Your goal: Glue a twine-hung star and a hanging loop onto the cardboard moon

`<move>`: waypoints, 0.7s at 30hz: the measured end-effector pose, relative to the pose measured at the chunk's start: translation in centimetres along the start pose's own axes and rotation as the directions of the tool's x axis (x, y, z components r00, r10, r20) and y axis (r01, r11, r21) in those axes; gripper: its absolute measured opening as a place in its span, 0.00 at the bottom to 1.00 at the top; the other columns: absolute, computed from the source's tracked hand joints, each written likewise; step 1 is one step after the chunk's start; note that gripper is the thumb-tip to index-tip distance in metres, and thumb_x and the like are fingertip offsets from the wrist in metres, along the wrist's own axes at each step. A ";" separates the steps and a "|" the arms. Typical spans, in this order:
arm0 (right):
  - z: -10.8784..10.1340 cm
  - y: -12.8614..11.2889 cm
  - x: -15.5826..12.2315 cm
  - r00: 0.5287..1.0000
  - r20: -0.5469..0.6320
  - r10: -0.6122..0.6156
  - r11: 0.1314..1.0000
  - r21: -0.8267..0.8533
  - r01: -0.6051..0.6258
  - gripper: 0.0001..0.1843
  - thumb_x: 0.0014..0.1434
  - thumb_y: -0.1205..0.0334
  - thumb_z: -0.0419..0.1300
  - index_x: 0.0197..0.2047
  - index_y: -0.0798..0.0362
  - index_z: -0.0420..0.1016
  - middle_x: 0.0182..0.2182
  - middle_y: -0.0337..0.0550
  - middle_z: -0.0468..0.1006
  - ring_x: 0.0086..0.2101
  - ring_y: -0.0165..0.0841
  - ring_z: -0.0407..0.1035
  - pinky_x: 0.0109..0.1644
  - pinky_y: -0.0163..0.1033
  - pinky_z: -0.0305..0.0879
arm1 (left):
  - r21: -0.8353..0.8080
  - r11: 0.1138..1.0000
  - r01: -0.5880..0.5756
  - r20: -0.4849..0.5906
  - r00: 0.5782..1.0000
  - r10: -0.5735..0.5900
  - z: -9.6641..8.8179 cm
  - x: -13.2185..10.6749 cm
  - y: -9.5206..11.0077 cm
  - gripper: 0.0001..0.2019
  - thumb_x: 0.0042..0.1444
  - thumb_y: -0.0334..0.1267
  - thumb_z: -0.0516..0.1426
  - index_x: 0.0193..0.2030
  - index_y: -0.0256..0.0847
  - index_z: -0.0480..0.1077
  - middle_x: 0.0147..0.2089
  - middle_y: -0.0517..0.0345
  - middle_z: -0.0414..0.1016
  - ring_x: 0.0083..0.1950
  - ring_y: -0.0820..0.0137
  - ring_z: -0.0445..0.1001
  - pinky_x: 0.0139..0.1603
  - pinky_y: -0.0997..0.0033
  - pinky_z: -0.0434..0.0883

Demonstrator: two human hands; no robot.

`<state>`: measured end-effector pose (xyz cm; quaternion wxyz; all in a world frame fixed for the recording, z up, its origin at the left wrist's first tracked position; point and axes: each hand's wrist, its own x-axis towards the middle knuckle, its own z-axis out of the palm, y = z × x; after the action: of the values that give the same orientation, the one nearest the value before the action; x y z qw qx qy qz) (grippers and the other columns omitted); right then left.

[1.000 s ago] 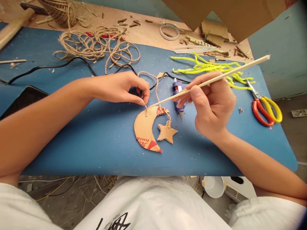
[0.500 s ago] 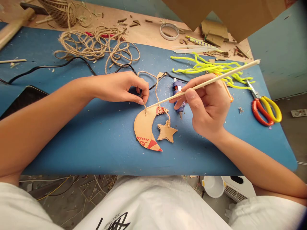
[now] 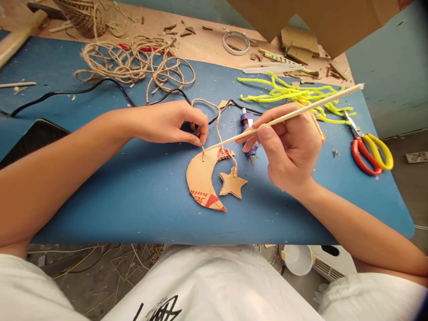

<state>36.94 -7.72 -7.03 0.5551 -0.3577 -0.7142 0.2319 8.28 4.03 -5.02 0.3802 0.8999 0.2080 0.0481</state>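
Note:
A crescent moon cut from cardboard point(image 3: 201, 176), with red print near its lower tip, lies flat on the blue table mat. My left hand point(image 3: 180, 122) pinches a piece of twine point(image 3: 203, 150) at the moon's upper edge. Between the thumb and fingers of my right hand point(image 3: 290, 147) is a thin wooden stick point(image 3: 310, 106), slanting down so its tip touches the moon beside that twine. A small cardboard star point(image 3: 233, 184) hangs by twine from the moon's upper right tip and rests on the mat. Just left of my right hand lies a purple glue gun point(image 3: 246, 120), partly hidden by the fingers.
Loose twine point(image 3: 117, 62) and a black cord point(image 3: 67, 92) lie behind my left hand. Yellow-green pipe cleaners point(image 3: 277, 91) and red-yellow scissors point(image 3: 371, 154) are on the right. A tape roll point(image 3: 236, 43) sits among cardboard scraps at the back; a black phone-like slab point(image 3: 36, 138) is at left.
Both hands keep almost the same pose. The stick's tip stays at the twine on the moon, with only a very slight shift.

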 end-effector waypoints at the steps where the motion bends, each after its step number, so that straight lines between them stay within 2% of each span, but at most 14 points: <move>1: 0.0 0.0 0.0 1.000 -0.001 0.000 1.000 0.000 0.000 0.12 0.83 0.45 0.67 0.49 0.41 0.82 0.35 0.36 0.87 0.29 0.34 0.84 0.29 0.41 0.78 | 0.002 1.000 0.001 0.001 1.000 -0.001 0.0 0.0 0.0 0.11 0.74 0.51 0.65 0.44 0.49 0.84 0.47 0.55 0.88 0.49 0.62 0.82 0.56 0.62 0.74; 8: 0.0 0.2 0.0 1.000 0.013 0.010 1.000 0.017 -0.010 0.12 0.83 0.44 0.66 0.49 0.41 0.81 0.35 0.36 0.87 0.30 0.33 0.84 0.30 0.41 0.78 | 0.019 1.000 0.017 0.015 1.000 -0.017 0.1 0.0 0.2 0.09 0.74 0.46 0.63 0.46 0.48 0.83 0.47 0.55 0.87 0.50 0.63 0.80 0.57 0.61 0.73; 13: 0.0 0.4 -0.2 1.000 0.011 0.025 1.000 -0.007 -0.025 0.14 0.83 0.40 0.65 0.50 0.40 0.81 0.35 0.36 0.86 0.30 0.34 0.84 0.31 0.41 0.79 | 0.014 1.000 0.023 0.001 1.000 -0.023 0.1 0.1 0.0 0.10 0.74 0.49 0.64 0.44 0.50 0.83 0.46 0.55 0.87 0.49 0.60 0.82 0.54 0.61 0.73; 21: 0.0 0.0 -0.1 1.000 0.005 0.026 1.000 -0.002 -0.025 0.12 0.83 0.44 0.66 0.49 0.41 0.81 0.36 0.36 0.86 0.31 0.34 0.85 0.31 0.42 0.79 | 0.023 1.000 0.016 0.002 1.000 -0.016 0.2 0.1 0.2 0.09 0.74 0.46 0.63 0.44 0.47 0.82 0.46 0.54 0.87 0.49 0.62 0.82 0.54 0.62 0.72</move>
<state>36.93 -7.76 -7.13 0.5500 -0.3667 -0.7112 0.2392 8.48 3.87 -5.03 0.3703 0.9026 0.2154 0.0417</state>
